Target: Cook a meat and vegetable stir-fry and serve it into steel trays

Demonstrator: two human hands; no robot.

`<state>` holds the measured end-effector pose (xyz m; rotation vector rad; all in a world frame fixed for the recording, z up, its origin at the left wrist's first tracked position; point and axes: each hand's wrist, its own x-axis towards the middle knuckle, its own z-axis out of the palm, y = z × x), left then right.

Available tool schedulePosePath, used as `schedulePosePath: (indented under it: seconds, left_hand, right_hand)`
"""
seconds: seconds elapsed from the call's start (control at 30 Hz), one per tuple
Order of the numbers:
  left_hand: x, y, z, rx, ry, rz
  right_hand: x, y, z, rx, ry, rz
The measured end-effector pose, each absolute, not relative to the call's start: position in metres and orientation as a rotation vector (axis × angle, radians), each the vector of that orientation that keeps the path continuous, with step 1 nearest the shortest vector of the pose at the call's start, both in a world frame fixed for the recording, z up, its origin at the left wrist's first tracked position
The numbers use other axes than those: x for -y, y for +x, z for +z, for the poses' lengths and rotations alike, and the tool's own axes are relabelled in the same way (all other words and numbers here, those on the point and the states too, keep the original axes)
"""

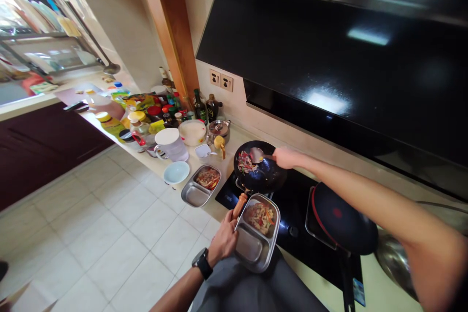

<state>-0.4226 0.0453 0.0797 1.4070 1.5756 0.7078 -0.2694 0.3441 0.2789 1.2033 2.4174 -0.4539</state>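
A black induction hob (296, 200) is set into a pale counter (215, 209). A dark round wok (268, 175) is seated on the hob, its wooden handle (239, 204) angled down and left toward the body. Vegetable strips (244, 162) are held inside. The handle is gripped by the closed fingers (229, 222) of the left hand (223, 239). A steel spatula (256, 155), pointing left, is held in the wok by the curled right hand (287, 157). A food-filled steel tray (258, 234) is seen just beside the left hand. Bottle labels (200, 107) are too small to read.

Right hand (287, 157) holding spatula (256, 154) in wok (265, 173), left hand (224, 239) apparently gripping wooden handle (240, 204)
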Motion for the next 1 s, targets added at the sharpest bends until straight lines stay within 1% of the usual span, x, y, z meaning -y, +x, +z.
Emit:
schedulePosePath:
  seconds: [0.1,0.17,0.27,0.33,0.43,0.6,0.73,0.83,1.0]
  left_hand:
    - [-0.046,-0.425,0.082,-1.571,1.411,0.693]
    - [-0.048,-0.426,0.085,-1.568,1.42,0.681]
    - [-0.049,-0.426,0.09,-1.577,1.414,0.65]
    - [-0.05,-0.426,0.093,-1.584,1.414,0.632]
    - [-0.05,-0.427,0.096,-1.582,1.435,0.629]
    - [-0.049,-0.431,0.102,-1.593,1.428,0.595]
    - [-0.05,-0.436,0.109,-1.602,1.416,0.586]
    - [-0.05,-0.439,0.112,-1.614,1.41,0.57]
    - [-0.049,-0.439,0.112,-1.612,1.371,0.548]
  right_hand:
    - [-0.36,-0.202,0.287,-2.315,1.402,-0.743]
    - [-0.368,-0.162,0.284,-2.206,1.522,-0.935]
    - [-0.377,-0.121,0.266,-2.009,1.652,-1.203]
    - [-0.381,-0.108,0.247,-1.858,1.715,-1.442]
    - [-0.381,-0.106,0.212,-1.694,1.717,-1.76]
    - [-0.356,-0.125,0.147,-1.658,1.617,-2.064]
    - [-0.32,-0.138,0.106,-1.591,1.716,-2.378]
    - [-0.296,-0.148,0.088,-1.541,1.794,-2.54]
    - [-0.28,-0.164,0.08,-1.665,1.804,-2.585]
